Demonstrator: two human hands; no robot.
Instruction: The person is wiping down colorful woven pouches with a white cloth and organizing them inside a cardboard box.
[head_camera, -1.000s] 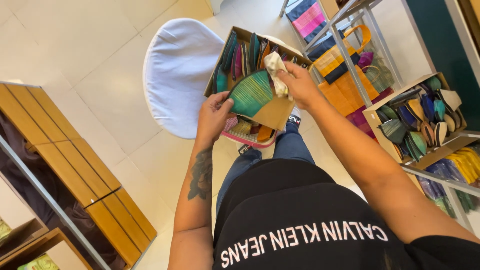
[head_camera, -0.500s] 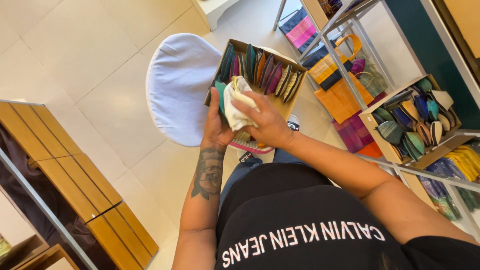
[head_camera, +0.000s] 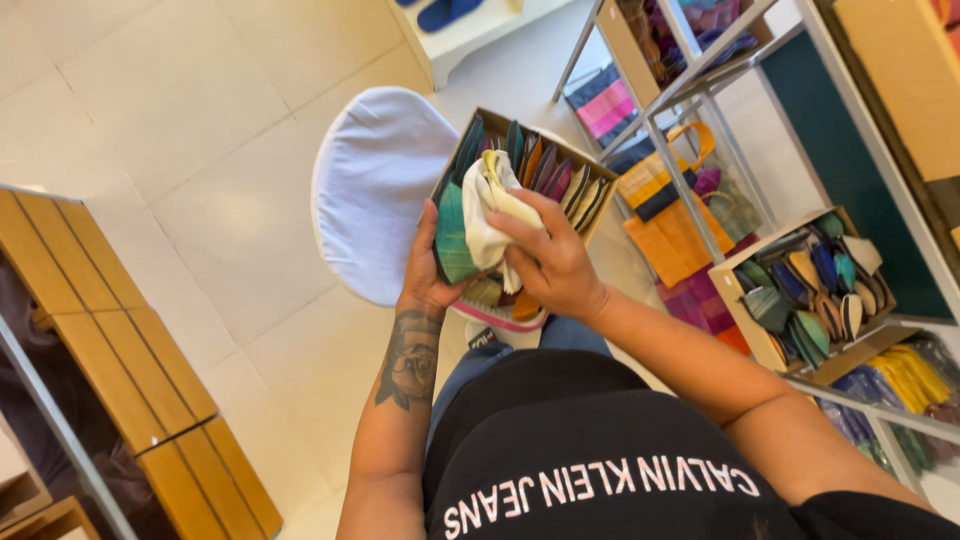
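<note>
Left hand (head_camera: 428, 275) gripping green woven piece (head_camera: 452, 235); right hand (head_camera: 548, 262) pressing white cloth (head_camera: 487, 212) against it, near cardboard box (head_camera: 590, 205) of similar pieces.

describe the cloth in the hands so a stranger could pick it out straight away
Start at the round white stool; a cardboard box of upright coloured woven pieces rests at its edge. In front of the box, the right hand presses a crumpled cream cloth against a green woven piece held by the left hand. It is the only soft, pale, crumpled item there.
</note>
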